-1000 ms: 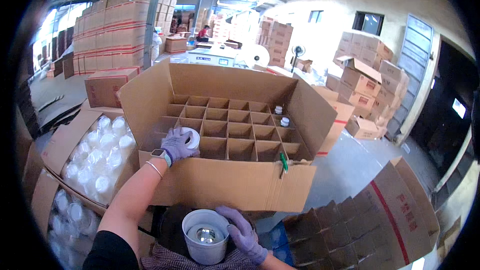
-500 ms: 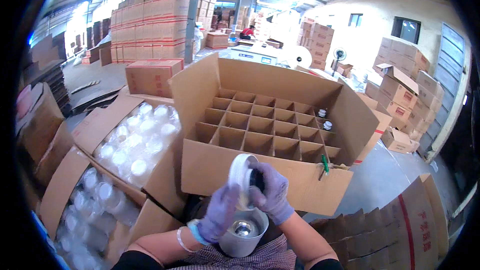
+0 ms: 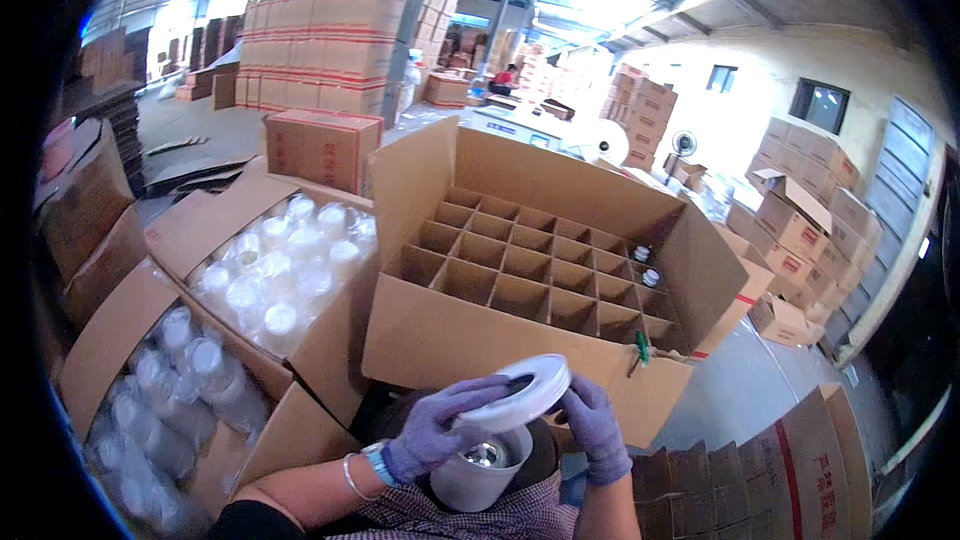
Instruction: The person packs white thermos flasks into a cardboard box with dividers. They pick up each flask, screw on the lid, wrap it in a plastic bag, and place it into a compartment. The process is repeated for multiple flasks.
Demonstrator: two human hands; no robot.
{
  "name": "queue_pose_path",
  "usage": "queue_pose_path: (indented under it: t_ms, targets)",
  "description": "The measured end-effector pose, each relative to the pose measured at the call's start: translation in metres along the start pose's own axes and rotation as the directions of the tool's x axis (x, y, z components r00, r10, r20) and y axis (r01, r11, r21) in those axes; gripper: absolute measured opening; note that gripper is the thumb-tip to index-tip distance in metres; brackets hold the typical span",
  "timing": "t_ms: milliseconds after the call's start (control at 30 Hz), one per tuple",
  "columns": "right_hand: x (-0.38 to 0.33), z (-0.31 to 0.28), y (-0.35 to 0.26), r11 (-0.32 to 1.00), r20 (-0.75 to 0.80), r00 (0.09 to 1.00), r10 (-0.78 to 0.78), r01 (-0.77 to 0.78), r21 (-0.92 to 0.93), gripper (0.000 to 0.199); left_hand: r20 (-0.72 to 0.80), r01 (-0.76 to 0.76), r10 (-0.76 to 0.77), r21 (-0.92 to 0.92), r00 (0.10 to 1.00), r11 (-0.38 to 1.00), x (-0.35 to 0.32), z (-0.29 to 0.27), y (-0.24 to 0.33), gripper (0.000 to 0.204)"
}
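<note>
Over my lap, my left hand (image 3: 440, 427), in a purple-grey glove, is closed on the left side of a white round ring-shaped lid (image 3: 540, 392), tilted, with a dark opening in its middle. My right hand (image 3: 597, 430), in a matching glove, has its fingers curled at the lid's right edge; something dark shows by its fingertips, too unclear to name. Just below the lid, a pale round pot (image 3: 478, 488) rests on my lap with a shiny metal dome (image 3: 487, 454) inside. The lid is apart from the pot and partly covers its top.
Ahead stands an open carton (image 3: 520, 375) with cardboard dividers and two white-capped bottles (image 3: 646, 265) at its right. A green-handled tool (image 3: 641, 347) hangs on its edge. Left are cartons of plastic-wrapped white containers (image 3: 282, 318). Folded cardboard (image 3: 735, 480) stands at right.
The lid has tipped from nearly upright to flatter and shifted right. My right hand has moved right and down, to the lid's edge. The view has turned slightly.
</note>
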State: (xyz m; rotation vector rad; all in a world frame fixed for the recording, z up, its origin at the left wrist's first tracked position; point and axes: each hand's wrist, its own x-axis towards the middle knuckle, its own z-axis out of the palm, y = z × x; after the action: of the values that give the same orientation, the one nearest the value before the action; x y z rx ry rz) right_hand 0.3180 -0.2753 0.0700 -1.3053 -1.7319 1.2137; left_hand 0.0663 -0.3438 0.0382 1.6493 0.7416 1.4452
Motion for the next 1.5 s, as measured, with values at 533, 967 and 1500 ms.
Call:
queue_pose_path:
  t_ms: [533,967,1500]
  targets:
    - [0.050,0.055,0.119,0.932,0.011,0.944,-0.331,0.325,0.161,0.029,0.153,0.336,-0.319,-0.103,0.935,0.936,0.028,-0.033,-0.146,0.032]
    - [0.043,0.083,0.144,0.787,-0.011,0.946,-0.325,0.277,0.551,0.045,0.314,-0.152,-0.042,0.568,0.948,0.809,0.006,-0.001,-0.067,0.058]
    - [0.004,0.034,0.027,0.818,0.208,0.826,-0.523,0.555,-0.150,0.036,-0.004,0.062,-0.106,0.831,0.994,0.553,-0.004,-0.050,-0.194,0.028]
